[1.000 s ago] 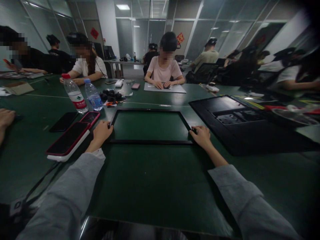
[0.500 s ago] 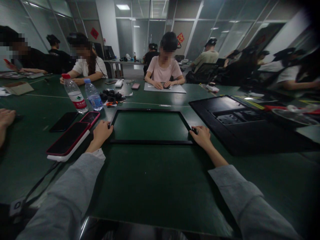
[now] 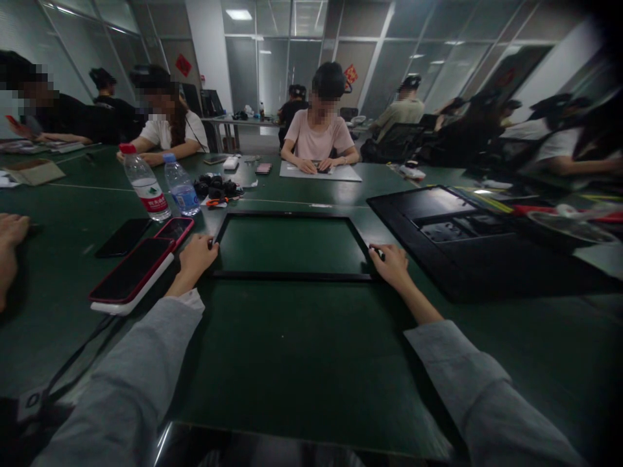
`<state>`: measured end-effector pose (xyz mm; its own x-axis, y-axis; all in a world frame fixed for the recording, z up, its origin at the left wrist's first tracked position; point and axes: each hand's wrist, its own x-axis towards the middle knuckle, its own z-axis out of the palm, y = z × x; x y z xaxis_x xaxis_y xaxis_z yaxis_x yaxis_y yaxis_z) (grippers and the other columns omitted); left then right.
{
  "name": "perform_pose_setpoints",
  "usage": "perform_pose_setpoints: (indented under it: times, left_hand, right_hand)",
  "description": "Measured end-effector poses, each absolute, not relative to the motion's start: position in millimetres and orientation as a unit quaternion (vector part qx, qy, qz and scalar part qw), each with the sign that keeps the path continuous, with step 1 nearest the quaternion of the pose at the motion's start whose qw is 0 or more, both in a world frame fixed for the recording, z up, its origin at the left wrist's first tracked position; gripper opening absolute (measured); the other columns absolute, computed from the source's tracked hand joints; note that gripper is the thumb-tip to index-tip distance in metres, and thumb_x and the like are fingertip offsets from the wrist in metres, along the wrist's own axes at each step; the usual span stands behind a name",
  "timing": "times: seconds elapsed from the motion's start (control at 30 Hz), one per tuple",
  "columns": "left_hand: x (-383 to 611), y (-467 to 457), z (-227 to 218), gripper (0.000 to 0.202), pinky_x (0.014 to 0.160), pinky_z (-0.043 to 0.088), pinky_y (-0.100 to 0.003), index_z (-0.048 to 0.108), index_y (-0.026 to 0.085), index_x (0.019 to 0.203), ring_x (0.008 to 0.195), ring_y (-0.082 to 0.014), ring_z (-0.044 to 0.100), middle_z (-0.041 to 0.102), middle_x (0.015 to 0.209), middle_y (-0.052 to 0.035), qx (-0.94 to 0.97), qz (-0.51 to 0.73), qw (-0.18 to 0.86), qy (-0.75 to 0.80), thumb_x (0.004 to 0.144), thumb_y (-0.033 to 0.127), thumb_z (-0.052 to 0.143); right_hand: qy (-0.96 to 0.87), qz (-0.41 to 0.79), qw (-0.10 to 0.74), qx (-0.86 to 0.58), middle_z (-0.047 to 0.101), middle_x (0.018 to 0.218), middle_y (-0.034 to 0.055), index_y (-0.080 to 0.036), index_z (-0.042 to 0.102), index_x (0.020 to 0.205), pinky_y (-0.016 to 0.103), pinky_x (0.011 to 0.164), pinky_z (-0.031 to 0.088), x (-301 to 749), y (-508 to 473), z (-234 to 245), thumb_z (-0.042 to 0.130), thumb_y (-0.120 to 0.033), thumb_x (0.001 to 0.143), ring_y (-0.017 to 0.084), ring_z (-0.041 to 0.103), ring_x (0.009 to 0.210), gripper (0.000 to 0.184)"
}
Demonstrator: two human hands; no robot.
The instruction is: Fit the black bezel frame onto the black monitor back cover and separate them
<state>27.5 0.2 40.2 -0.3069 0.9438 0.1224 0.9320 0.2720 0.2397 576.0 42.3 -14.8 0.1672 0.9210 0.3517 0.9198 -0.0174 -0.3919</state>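
Much green tabletop (image 3: 292, 350) spreads beneath the frame (image 3: 292, 277), glass partitions (image 3: 275, 71) beyond.

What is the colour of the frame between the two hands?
The frame is black, seen in the head view.

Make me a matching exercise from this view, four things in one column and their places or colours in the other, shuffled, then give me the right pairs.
Things:
1. rectangular frame
2. left bottle
3. right bottle
4. right hand

Places or colours:
A. blue cap
B. at the rectangular frame's right side
C. black
D. red cap

Pairs: 1-C, 2-D, 3-A, 4-B
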Motion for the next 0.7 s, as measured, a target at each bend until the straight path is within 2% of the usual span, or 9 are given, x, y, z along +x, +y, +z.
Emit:
perform_pose_setpoints:
  times: [0.2, 0.37, 0.5, 0.6, 0.7]
  left_hand:
    - [26, 0, 40, 0.053, 0.102, 0.055, -0.049, 0.068, 0.018, 0.143, 0.129, -0.0373, 0.065, 0.062, 0.146, -0.0191, 0.585, 0.138, 0.024, 0.799, 0.102, 0.045, 0.047]
    - [25, -1, 41, 0.053, 0.102, 0.055, -0.05, 0.068, 0.018, 0.142, 0.128, -0.0383, 0.065, 0.062, 0.147, -0.0199, 0.578, 0.145, 0.026, 0.802, 0.101, 0.045, 0.048]
    - [23, 0, 40, 0.052, 0.101, 0.055, -0.047, 0.069, 0.018, 0.14, 0.127, -0.0365, 0.065, 0.063, 0.145, -0.0194, 0.579, 0.145, 0.023, 0.802, 0.1, 0.045, 0.049]
    - [23, 1, 37, 0.052, 0.107, 0.052, -0.043, 0.068, 0.016, 0.141, 0.129, -0.0339, 0.063, 0.065, 0.141, -0.0199, 0.596, 0.149, 0.015, 0.789, 0.101, 0.044, 0.05]
    - [26, 2, 36, 0.057, 0.116, 0.045, -0.045, 0.061, 0.014, 0.149, 0.14, -0.0346, 0.054, 0.059, 0.15, -0.021, 0.615, 0.162, -0.017, 0.772, 0.1, 0.043, 0.053]
  right_hand:
    - [-0.725, 0.062, 0.313, -0.61, 0.073, 0.129, 0.0163, -0.018, 0.07, 0.138, 0.05, 0.106, 0.049, 585, 49, -20, 0.049, -0.055, 0.099, 0.031, 0.064, 0.117, 0.058]
    - [-0.738, 0.05, 0.282, -0.611, 0.067, 0.147, 0.0135, -0.021, 0.066, 0.144, 0.057, 0.116, 0.042, 582, 45, -21, 0.051, -0.055, 0.099, 0.034, 0.056, 0.138, 0.059]
    - [-0.732, 0.044, 0.269, -0.625, 0.065, 0.149, 0.0129, -0.022, 0.067, 0.144, 0.059, 0.115, 0.042, 576, 42, -18, 0.045, -0.05, 0.102, 0.034, 0.054, 0.141, 0.054]
    - [-0.723, 0.037, 0.262, -0.638, 0.067, 0.147, 0.013, -0.023, 0.069, 0.142, 0.057, 0.112, 0.045, 573, 42, -15, 0.041, -0.046, 0.103, 0.034, 0.055, 0.139, 0.053]
    - [-0.712, 0.035, 0.258, -0.652, 0.069, 0.143, 0.0136, -0.022, 0.07, 0.141, 0.056, 0.112, 0.045, 572, 43, -13, 0.033, -0.047, 0.106, 0.035, 0.056, 0.136, 0.057]
